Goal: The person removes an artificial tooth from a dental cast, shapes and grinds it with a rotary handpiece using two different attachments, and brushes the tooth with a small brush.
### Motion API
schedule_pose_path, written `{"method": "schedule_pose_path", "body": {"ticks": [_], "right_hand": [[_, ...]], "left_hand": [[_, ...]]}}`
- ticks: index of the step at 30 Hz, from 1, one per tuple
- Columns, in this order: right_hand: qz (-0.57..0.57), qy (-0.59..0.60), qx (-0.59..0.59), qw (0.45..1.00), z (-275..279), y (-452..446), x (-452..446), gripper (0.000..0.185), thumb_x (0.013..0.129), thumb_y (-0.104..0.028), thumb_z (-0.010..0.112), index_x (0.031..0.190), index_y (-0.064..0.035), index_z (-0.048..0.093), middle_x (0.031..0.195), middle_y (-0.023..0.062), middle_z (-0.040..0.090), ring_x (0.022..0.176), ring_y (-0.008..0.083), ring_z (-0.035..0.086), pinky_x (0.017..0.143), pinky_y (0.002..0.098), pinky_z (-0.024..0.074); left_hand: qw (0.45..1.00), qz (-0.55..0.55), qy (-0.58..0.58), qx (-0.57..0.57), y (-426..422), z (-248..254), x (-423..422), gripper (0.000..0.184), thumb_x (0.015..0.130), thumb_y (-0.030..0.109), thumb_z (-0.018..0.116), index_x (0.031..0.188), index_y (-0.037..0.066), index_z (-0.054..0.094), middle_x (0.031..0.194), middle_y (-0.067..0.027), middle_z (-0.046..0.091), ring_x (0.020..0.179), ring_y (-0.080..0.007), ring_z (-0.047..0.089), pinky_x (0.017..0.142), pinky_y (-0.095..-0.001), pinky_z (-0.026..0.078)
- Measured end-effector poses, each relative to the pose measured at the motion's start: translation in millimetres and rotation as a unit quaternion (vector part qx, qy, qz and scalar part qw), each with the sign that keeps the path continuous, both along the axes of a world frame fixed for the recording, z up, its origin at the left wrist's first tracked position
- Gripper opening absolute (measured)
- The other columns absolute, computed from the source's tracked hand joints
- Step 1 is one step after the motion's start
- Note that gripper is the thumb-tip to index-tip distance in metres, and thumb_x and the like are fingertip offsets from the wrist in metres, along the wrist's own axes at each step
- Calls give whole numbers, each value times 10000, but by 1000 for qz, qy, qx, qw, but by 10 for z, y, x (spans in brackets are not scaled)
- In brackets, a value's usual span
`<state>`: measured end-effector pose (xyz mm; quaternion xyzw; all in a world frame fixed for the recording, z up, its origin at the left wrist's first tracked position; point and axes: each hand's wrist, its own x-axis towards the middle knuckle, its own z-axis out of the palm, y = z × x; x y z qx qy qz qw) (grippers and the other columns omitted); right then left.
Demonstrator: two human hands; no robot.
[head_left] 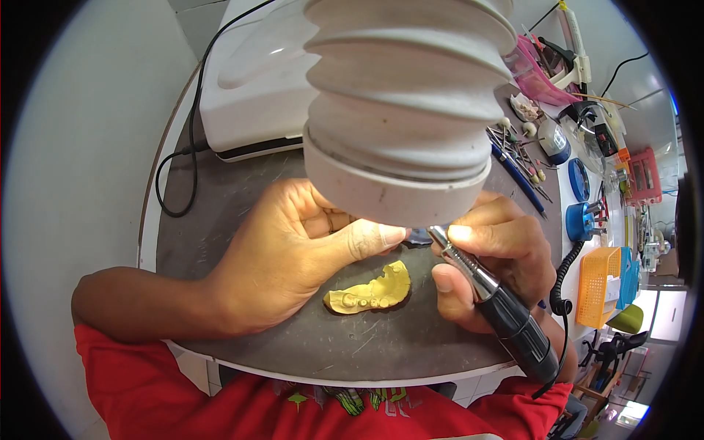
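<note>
My right hand (499,257) grips a rotary handpiece (522,323) with a black body and silver nose, slanting up to the left. Its tip ends just under the rim of a white ribbed suction hose (403,95). Across from it, my left hand (282,257) is closed in a pinch, thumb pointing right towards the handpiece tip. A small dark grey piece (419,236) shows between thumb and tip; the hose hides the rest and the left fingertips. Below, a yellow dental plaster model (370,292) lies on the grey mat, touched by neither hand.
A white machine (257,88) with a black cable stands behind my left hand. Several burs (524,154) and a blue pen-like tool (517,172) lie at the right. Farther right are a blue-lidded jar (554,141), an orange basket (598,286) and a pink tray (539,70).
</note>
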<state>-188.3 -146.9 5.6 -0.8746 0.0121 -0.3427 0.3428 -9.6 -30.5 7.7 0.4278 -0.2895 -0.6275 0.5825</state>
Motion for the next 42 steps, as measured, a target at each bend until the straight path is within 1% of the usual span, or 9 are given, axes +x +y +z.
{"method": "schedule_pose_path", "body": {"ticks": [1, 20, 22, 27, 29, 31, 32, 34, 42], "right_hand": [[4, -8, -1, 1000, -10, -3, 6, 336, 787, -98, 710, 1035, -34, 492, 832, 96, 572, 727, 180, 571, 685, 297, 457], [20, -8, -17, 1000, 29, 6, 20, 333, 782, -76, 713, 1032, -35, 498, 835, 97, 571, 695, 165, 559, 651, 292, 447], [14, -11, -8, 1000, -2, 3, 14, 330, 783, -71, 707, 1035, -34, 497, 838, 98, 571, 692, 163, 558, 645, 292, 446], [5, -9, 11, 1000, 7, 9, 3, 320, 786, -59, 694, 1037, -30, 498, 845, 99, 573, 697, 163, 561, 641, 294, 449], [13, -7, -2, 1000, 14, 3, 7, 324, 783, -59, 698, 1037, -28, 498, 853, 102, 576, 718, 175, 573, 665, 303, 461], [19, -16, -10, 1000, 10, -2, 22, 321, 786, -60, 696, 1036, -29, 497, 857, 103, 577, 738, 183, 581, 682, 307, 466], [25, -26, -18, 999, 8, -4, 25, 317, 789, -61, 694, 1036, -29, 497, 861, 104, 578, 759, 191, 588, 699, 312, 471], [21, -14, -9, 1000, 13, -4, 9, 313, 793, -62, 692, 1035, -28, 496, 863, 106, 579, 774, 196, 592, 711, 314, 473], [7, -14, 6, 1000, -4, 8, 7, 305, 799, -64, 686, 1033, -20, 494, 866, 114, 580, 825, 207, 601, 739, 312, 475]], "left_hand": [[1000, 11, -2, -11, -3, -7, -6, 218, 873, 52, 620, 1059, -60, 620, 1021, -109, 661, 942, -132, 623, 862, -257, 504], [1000, 21, 15, -16, 7, -9, -7, 199, 873, 52, 624, 1047, -45, 633, 1019, -97, 662, 933, -129, 622, 849, -261, 507], [1000, -3, 6, 7, 13, 13, 5, 276, 887, 73, 613, 1137, -31, 558, 1037, -82, 596, 931, -123, 553, 823, -266, 463], [1000, -7, 2, 4, 9, 16, 6, 280, 888, 71, 611, 1141, -33, 554, 1021, -79, 593, 933, -122, 550, 824, -267, 462], [1000, -6, 7, 5, 9, 15, -1, 277, 889, 69, 608, 1140, -33, 554, 1017, -79, 593, 932, -122, 548, 825, -268, 459], [1000, 15, 8, 1, 11, -11, -4, 202, 877, 50, 615, 1056, -43, 632, 1025, -99, 661, 950, -134, 618, 865, -269, 501], [1000, 15, 7, 1, 10, -5, -2, 202, 877, 50, 615, 1056, -43, 632, 1025, -99, 661, 950, -134, 618, 865, -269, 501], [1000, -9, 7, 2, 8, 13, 3, 276, 893, 65, 602, 1147, -31, 551, 1017, -80, 591, 941, -131, 549, 828, -279, 453], [1000, -5, 3, 11, 20, 31, 2, 286, 893, 56, 596, 1162, -27, 545, 1037, -85, 594, 952, -134, 555, 829, -279, 462]]}}
